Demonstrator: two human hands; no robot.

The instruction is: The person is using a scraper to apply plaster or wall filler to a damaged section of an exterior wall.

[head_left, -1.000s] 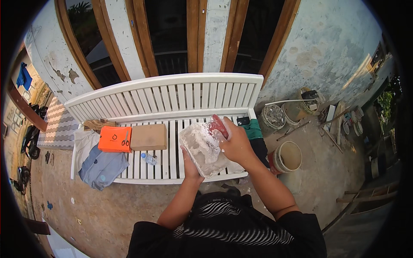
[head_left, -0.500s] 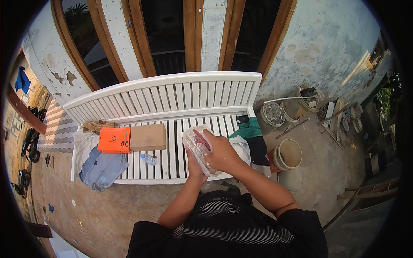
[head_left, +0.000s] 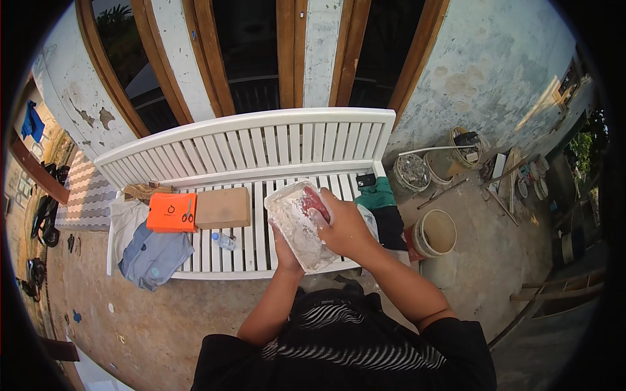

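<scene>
Over the front of the bench, my left hand grips the near-left side of a shallow, roughly rectangular container. Whitish, powdery, clumpy stuff covers its inside. My right hand is closed round a red piece dusted with white, at the container's far right part. What exactly the red piece is, I cannot make out. Fingers of both hands are partly hidden behind the container or the red piece.
On the white slatted bench lie an orange box with scissors, a brown box, a small bottle, a blue-grey cloth, green fabric and a phone. Buckets stand right of it.
The container has turned to face up more, so its whitish contents now show widely. My right hand has shifted slightly right, still with the red piece.
</scene>
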